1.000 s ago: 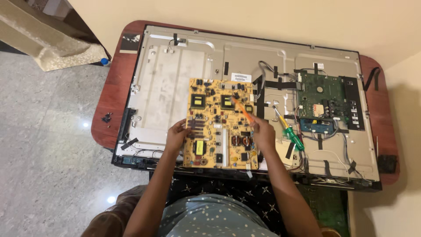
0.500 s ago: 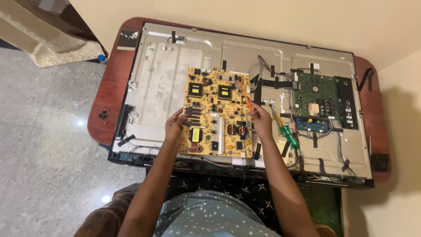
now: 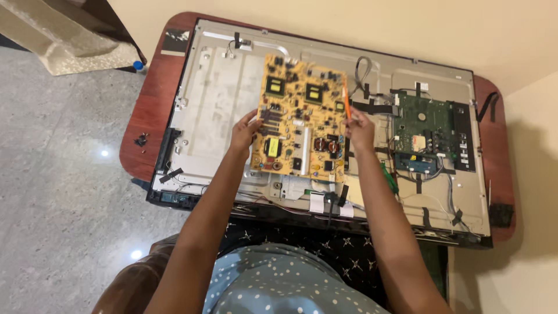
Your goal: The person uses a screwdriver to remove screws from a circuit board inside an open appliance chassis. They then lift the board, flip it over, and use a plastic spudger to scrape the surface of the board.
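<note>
Yellow power board (image 3: 302,116) held up off the open TV back panel (image 3: 221,104)
Rectangular tan-yellow PCB, component side up: two black square parts near the far edge, copper-wound coils, a pale heatsink strip near the middle, small black parts all over. Left hand (image 3: 244,131) grips its left edge, right hand (image 3: 360,129) its right edge; a thin orange tool (image 3: 347,106) stands along that right edge, by the fingers
</note>
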